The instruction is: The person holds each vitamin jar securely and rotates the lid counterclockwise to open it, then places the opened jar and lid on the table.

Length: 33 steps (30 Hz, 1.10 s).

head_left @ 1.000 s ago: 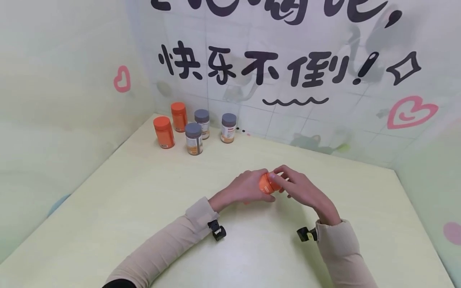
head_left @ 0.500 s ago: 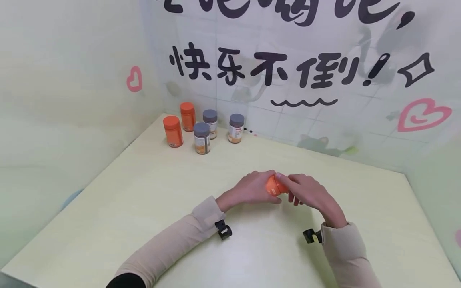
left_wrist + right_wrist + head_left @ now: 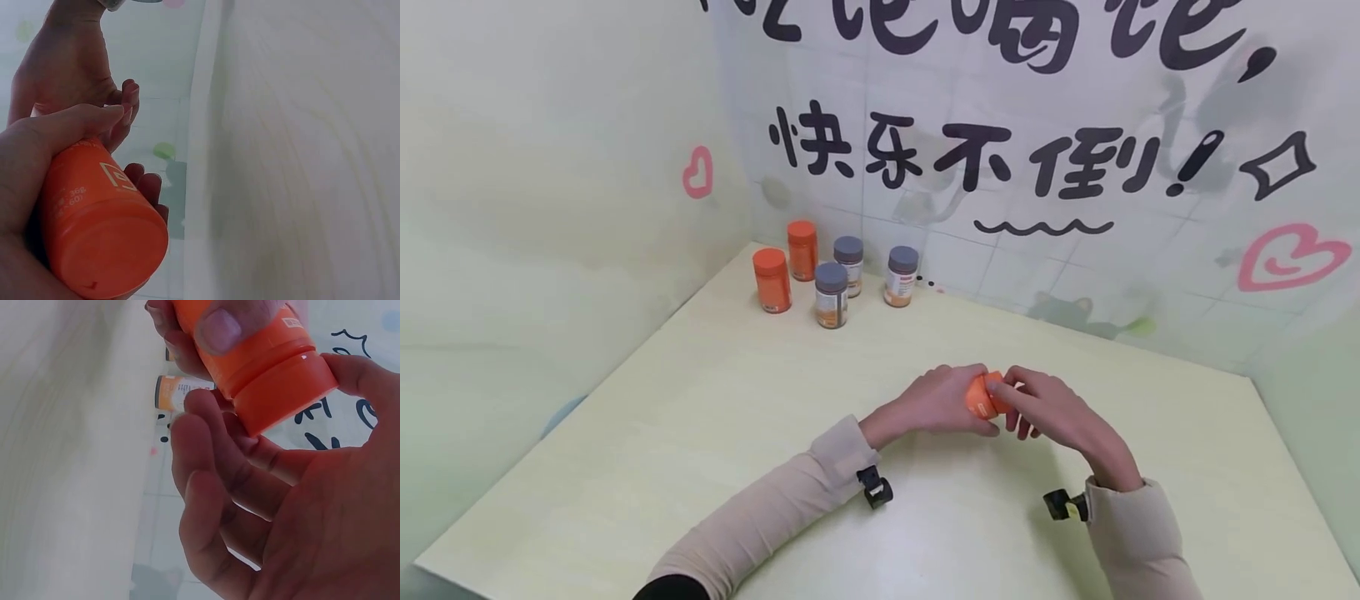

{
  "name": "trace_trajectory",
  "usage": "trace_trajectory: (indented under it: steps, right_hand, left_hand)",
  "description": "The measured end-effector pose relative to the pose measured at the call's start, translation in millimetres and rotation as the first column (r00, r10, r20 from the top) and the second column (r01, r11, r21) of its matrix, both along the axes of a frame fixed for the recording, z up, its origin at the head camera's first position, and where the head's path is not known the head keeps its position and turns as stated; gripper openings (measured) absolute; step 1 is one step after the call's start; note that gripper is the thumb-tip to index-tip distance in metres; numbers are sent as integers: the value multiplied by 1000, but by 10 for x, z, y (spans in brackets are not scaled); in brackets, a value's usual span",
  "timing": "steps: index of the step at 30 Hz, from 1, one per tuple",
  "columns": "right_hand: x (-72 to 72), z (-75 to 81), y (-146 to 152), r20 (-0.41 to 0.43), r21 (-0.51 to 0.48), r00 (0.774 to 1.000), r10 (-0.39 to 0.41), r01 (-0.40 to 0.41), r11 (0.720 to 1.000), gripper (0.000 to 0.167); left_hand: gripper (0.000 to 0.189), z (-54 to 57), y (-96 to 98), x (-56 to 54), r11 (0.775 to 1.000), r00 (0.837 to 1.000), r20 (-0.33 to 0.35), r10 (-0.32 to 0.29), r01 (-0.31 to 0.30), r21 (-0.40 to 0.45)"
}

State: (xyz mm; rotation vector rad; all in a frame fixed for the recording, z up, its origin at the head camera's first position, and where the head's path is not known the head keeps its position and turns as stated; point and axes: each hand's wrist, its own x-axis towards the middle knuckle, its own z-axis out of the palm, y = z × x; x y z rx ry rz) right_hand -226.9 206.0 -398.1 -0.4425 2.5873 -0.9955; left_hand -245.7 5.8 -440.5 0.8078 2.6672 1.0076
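Observation:
An orange plastic bottle (image 3: pixel 980 400) is held tilted above the table, its base toward the left wrist camera. My left hand (image 3: pixel 943 402) grips the bottle's body (image 3: pixel 106 244), thumb on one side and fingertips showing on the other. At the other end, my right hand (image 3: pixel 1060 408) pinches the orange screw lid (image 3: pixel 284 394) between its thumb and a finger. The other right fingers curl loosely below the lid. In the right wrist view the lid sits on the bottle, with a visible groove between lid and body.
Two more orange bottles (image 3: pixel 772 283) stand upright in the table's back left corner. Beside them are three bottles with grey lids (image 3: pixel 831 304), near the back wall with large lettering. A wall (image 3: pixel 572 208) borders the table (image 3: pixel 737 400) on the left.
The head view has shifted left, so everything sits farther right. My right hand's thumb and fingers have turned round the lid and back again. The left hand keeps its grip.

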Motion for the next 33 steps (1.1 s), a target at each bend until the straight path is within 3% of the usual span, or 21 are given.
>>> trace_trajectory:
  steps: [11,19,23,28,30,33]
  right_hand:
    - [30,-17,63,46,-44,997,64,-62,997,36]
    - [16,-23,36,16,-55,999,28,-27,998,42]
    - [47,-70,75,14,-56,999,-36,37,998,44]
    - [119,-164,42,44,-20,996,-76,77,997,49]
    - [98,-152,23,53,-6,996,-74,74,997,51]
    - [-7,-68,10,24,29,995,-93,92,995,56]
  left_hand:
    - [44,-3,10,53,999,999,31,-10,11,-31]
    - [46,-14,19,44,1000,999,33,-17,18,-18]
    - [53,-73,79,39,999,999,29,-42,43,-30]
    - [55,-175,74,95,999,994,102,-47,45,26]
    - [55,-161,63,93,997,991,121,-48,41,59]
    - [60,-73,57,13,997,996,81,-38,32,67]
